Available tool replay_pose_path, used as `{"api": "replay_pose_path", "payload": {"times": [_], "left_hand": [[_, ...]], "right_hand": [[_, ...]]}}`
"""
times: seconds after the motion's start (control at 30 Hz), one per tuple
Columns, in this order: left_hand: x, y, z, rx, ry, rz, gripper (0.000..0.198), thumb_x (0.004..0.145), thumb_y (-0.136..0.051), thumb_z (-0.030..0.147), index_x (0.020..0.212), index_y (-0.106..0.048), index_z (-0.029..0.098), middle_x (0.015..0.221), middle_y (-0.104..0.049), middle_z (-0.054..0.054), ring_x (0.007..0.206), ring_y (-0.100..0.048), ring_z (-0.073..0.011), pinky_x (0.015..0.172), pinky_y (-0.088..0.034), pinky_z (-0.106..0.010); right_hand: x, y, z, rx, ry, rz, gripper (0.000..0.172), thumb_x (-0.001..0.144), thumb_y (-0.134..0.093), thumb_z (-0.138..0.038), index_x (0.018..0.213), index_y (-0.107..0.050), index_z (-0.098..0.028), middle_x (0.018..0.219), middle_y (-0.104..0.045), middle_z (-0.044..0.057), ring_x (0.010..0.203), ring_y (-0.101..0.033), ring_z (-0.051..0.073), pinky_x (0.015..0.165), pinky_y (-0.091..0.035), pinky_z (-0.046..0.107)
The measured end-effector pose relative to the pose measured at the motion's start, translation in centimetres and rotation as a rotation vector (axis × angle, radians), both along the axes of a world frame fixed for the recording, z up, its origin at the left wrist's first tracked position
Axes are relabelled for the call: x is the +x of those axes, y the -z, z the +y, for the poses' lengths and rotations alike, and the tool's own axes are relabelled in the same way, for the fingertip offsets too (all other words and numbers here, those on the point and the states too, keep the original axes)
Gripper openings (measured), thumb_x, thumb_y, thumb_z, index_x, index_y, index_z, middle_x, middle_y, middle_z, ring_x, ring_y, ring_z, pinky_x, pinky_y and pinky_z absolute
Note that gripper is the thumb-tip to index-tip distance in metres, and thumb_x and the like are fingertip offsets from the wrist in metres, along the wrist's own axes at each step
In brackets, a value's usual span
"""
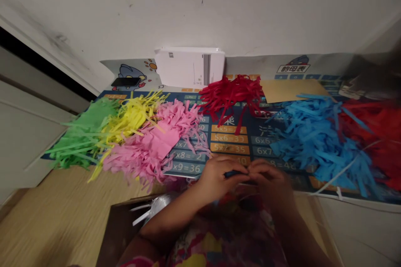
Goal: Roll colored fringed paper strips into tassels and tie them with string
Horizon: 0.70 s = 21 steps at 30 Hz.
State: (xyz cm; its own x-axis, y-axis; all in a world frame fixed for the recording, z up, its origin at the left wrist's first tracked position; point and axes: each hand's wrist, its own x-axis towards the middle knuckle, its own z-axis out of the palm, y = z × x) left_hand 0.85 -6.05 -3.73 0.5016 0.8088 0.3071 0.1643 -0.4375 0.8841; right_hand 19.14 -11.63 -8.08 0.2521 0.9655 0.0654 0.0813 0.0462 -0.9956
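Observation:
Near the front edge of the table, my left hand (217,177) is closed around a small dark thing (232,173), too little of which shows to name. My right hand (271,179) meets it fingertip to fingertip in a pinch; what lies between those fingers is hidden. Pink fringed paper (161,139) spreads to the left of my hands, beside yellow paper strips (133,117) and green fringed paper (89,127). Beyond my hands lies a bundle of dark red paper strips (232,94). Blue fringed paper (316,133) is on the right, next to red fringed paper (379,137).
A printed times-table mat (230,149) covers the table. At the back, a white box (189,68) leans near the wall, with a black phone-like slab (126,81) to its left. A tan sheet (291,89) lies behind the blue paper. Below is a silvery roll (160,204).

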Motion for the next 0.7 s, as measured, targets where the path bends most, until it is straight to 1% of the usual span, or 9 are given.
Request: {"api": "replay_pose_path", "payload": {"times": [0.07, 0.13, 0.17, 0.23, 0.27, 0.37, 0.43, 0.57, 0.7], "left_hand": [[-0.1, -0.2, -0.1, 0.004, -0.006, 0.003, 0.022, 0.087, -0.071, 0.041, 0.087, -0.078, 0.021, 0.082, -0.078, -0.006, 0.078, -0.072, -0.0175, 0.075, -0.055, -0.027], [0.0, -0.3, -0.3, 0.022, -0.029, 0.005, 0.021, 0.087, -0.071, 0.04, 0.087, -0.077, 0.02, 0.082, -0.078, -0.006, 0.078, -0.072, -0.0175, 0.075, -0.055, -0.027], [0.1, -0.3, -0.5, 0.048, -0.05, 0.0, 0.02, 0.087, -0.072, 0.04, 0.088, -0.077, 0.02, 0.082, -0.078, -0.006, 0.078, -0.072, -0.0177, 0.076, -0.055, -0.028], [0.3, -0.2, -0.9, 0.143, -0.097, -0.019, 0.019, 0.088, -0.07, 0.038, 0.093, -0.076, 0.021, 0.088, -0.078, -0.007, 0.083, -0.072, -0.0185, 0.078, -0.056, -0.029], [0.5, -0.2, -1.1, 0.209, -0.112, -0.033, 0.017, 0.09, -0.069, 0.036, 0.095, -0.075, 0.021, 0.092, -0.078, -0.007, 0.086, -0.072, -0.0183, 0.079, -0.056, -0.029], [0.8, 0.1, -1.6, 0.415, -0.089, -0.066, 0.015, 0.095, -0.06, 0.025, 0.097, -0.075, 0.022, 0.093, -0.077, -0.006, 0.086, -0.072, -0.0165, 0.078, -0.056, -0.029], [0.9, 0.3, -1.8, 0.482, -0.078, -0.063, 0.018, 0.096, -0.057, 0.021, 0.095, -0.075, 0.023, 0.09, -0.077, -0.005, 0.083, -0.071, -0.0157, 0.076, -0.056, -0.028], [1.0, 0.4, -2.0, 0.505, -0.128, -0.056, 0.016, 0.096, -0.059, 0.026, 0.095, -0.075, 0.024, 0.09, -0.078, -0.004, 0.085, -0.072, -0.0158, 0.078, -0.058, -0.029], [1.3, 0.5, -1.9, 0.533, -0.136, -0.1, 0.01, 0.093, -0.064, 0.022, 0.096, -0.073, 0.023, 0.089, -0.078, -0.004, 0.086, -0.073, -0.0158, 0.081, -0.059, -0.03]], "right_hand": [[0.1, -0.2, -0.3, 0.036, 0.027, 0.013, 0.01, 0.074, -0.076, -0.029, 0.066, -0.073, -0.024, 0.08, -0.071, 0.003, 0.076, -0.068, 0.02, 0.07, -0.058, 0.032], [0.0, -0.5, -0.7, 0.026, 0.05, 0.033, 0.007, 0.074, -0.077, -0.032, 0.073, -0.075, -0.025, 0.083, -0.073, 0.004, 0.077, -0.069, 0.021, 0.067, -0.059, 0.033], [-0.2, -0.7, -0.9, 0.007, 0.06, 0.036, 0.009, 0.075, -0.077, -0.034, 0.077, -0.076, -0.025, 0.085, -0.074, 0.004, 0.076, -0.07, 0.021, 0.065, -0.06, 0.033], [-0.4, -1.2, -1.4, -0.017, 0.099, -0.012, 0.012, 0.076, -0.076, -0.037, 0.082, -0.078, -0.026, 0.087, -0.076, 0.005, 0.075, -0.071, 0.022, 0.064, -0.06, 0.034], [-0.6, -1.5, -1.6, -0.007, 0.128, -0.062, 0.012, 0.077, -0.076, -0.037, 0.082, -0.078, -0.026, 0.087, -0.076, 0.005, 0.076, -0.071, 0.022, 0.066, -0.061, 0.035], [-0.9, -2.4, -2.2, 0.059, 0.185, -0.221, 0.01, 0.08, -0.073, -0.035, 0.083, -0.08, -0.029, 0.087, -0.077, 0.003, 0.081, -0.072, 0.023, 0.075, -0.06, 0.035], [-1.0, -3.0, -2.5, 0.081, 0.188, -0.263, 0.01, 0.081, -0.072, -0.033, 0.086, -0.08, -0.031, 0.087, -0.078, 0.002, 0.082, -0.073, 0.022, 0.076, -0.06, 0.033], [-1.4, -3.9, -2.8, 0.117, 0.199, -0.249, 0.01, 0.081, -0.072, -0.031, 0.086, -0.08, -0.032, 0.086, -0.078, 0.0, 0.08, -0.074, 0.022, 0.076, -0.06, 0.032], [-1.6, -4.1, -2.8, 0.128, 0.221, -0.24, 0.009, 0.081, -0.072, -0.031, 0.084, -0.08, -0.031, 0.085, -0.078, 0.0, 0.077, -0.074, 0.022, 0.074, -0.06, 0.033]]}}
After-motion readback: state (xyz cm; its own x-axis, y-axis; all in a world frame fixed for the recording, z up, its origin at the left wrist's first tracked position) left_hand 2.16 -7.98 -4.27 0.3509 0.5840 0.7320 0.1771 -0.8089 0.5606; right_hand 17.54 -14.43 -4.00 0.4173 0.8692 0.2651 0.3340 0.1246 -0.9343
